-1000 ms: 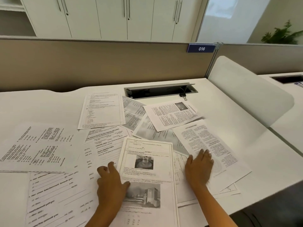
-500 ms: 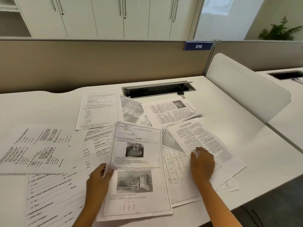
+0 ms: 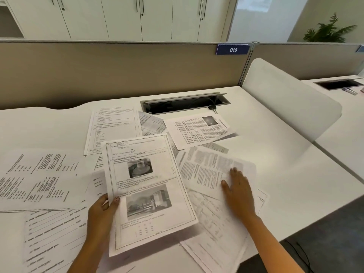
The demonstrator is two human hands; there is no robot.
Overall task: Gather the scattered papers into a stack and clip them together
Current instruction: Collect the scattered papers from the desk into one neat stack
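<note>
Several printed papers lie scattered over the white desk (image 3: 275, 174). My left hand (image 3: 102, 207) pinches the left edge of a sheet with two photos (image 3: 145, 194), thumb on top, and holds it lifted above the others. My right hand (image 3: 238, 192) lies flat, fingers apart, on a text sheet (image 3: 206, 170) that rests on more sheets to the right. A two-column article page (image 3: 197, 131) lies further back. A black binder clip (image 3: 212, 108) sits at the front edge of the cable slot (image 3: 185, 103).
A beige partition (image 3: 118, 75) closes off the back of the desk. A white rounded divider (image 3: 285, 99) stands at the right. More sheets (image 3: 39, 178) cover the left side. The desk's front edge runs just right of my right forearm.
My left hand has taken hold of the photo sheet and lifted it up and away from me. My right hand has dragged the text sheet inward, toward the centre.
</note>
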